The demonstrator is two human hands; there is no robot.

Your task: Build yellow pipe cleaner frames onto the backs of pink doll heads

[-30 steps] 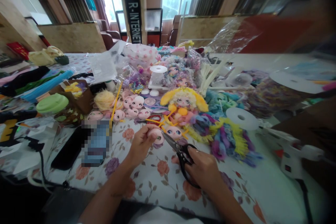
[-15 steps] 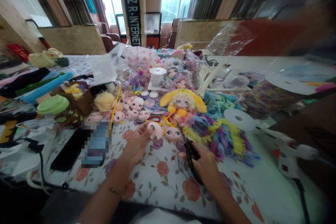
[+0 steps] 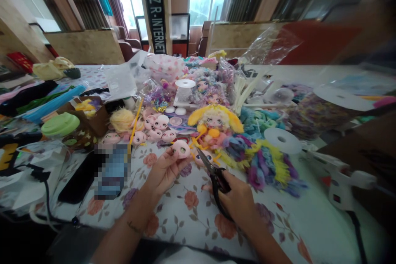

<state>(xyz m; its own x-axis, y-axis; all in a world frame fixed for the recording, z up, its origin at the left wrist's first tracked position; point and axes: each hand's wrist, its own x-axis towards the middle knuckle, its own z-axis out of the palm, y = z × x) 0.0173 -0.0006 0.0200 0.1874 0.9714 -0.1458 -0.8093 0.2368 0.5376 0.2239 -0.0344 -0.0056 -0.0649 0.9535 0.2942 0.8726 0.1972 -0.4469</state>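
Note:
My left hand pinches a pale pink doll face with painted eyes, holding it just above the flowered tablecloth. In my right hand is a pair of black-handled scissors, its blades pointing up and left toward the doll face but apart from it. Behind the blades lies another doll face with blue eyes and orange strips about it, partly covered. Farther back sits a finished-looking doll with yellow floppy ears and curly pale hair.
Several doll faces are grouped left of centre. Two phones lie at the left near a green-lidded jar. Colourful fluffy yarn, a white spool and a white glue gun are on the right.
The doll face in my left hand has turned more upright and shifted slightly left. My right hand has brought the scissors left and a little lower, nearer to it.

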